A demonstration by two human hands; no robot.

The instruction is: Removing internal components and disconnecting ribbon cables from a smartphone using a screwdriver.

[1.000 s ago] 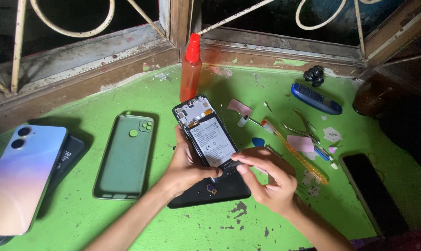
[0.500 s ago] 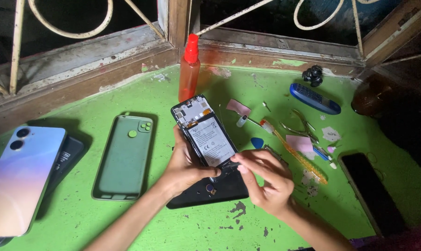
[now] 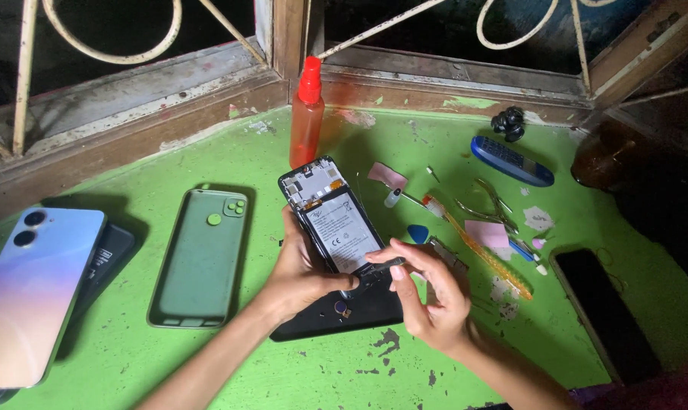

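Upright-tilted, the phone (image 3: 332, 220) points its top toward the bottle (image 3: 307, 114), left hand (image 3: 302, 269) gripping it, right hand (image 3: 427, 292) pinching a tool (image 3: 383, 265).

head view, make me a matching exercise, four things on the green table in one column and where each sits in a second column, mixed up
Things:
1. orange bottle
2. green phone case
3. opened phone
4. blue phone

Places:
A. held in the left hand
B. standing upright by the window frame
C. far right of the table, near a black lump
D. lying flat, left of the hands

Pairs: 1-B, 2-D, 3-A, 4-C
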